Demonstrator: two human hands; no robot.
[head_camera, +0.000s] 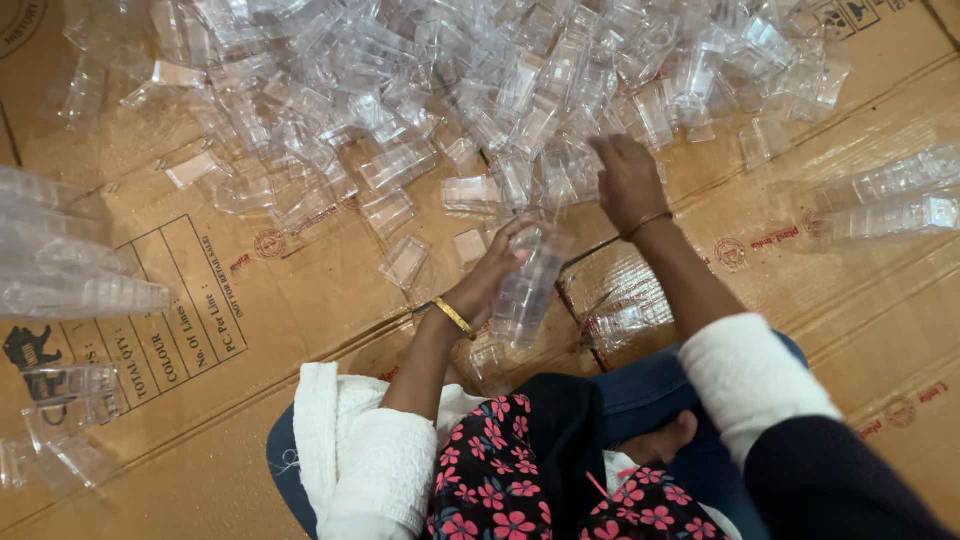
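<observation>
My left hand (492, 275) grips a stack of nested clear plastic containers (527, 288), held tilted over the flattened cardboard (300, 300). A gold bangle sits on that wrist. My right hand (626, 180) reaches forward, palm down, into the near edge of a big pile of loose clear plastic containers (450, 90). Its fingers rest among the pieces; whether they hold one is hidden.
Long stacks of nested clear containers lie at the right (890, 200) and at the left edge (70, 280), with more at the lower left (60, 410). Single pieces (405, 262) lie near my left hand. My knees and floral clothing (540, 470) fill the bottom.
</observation>
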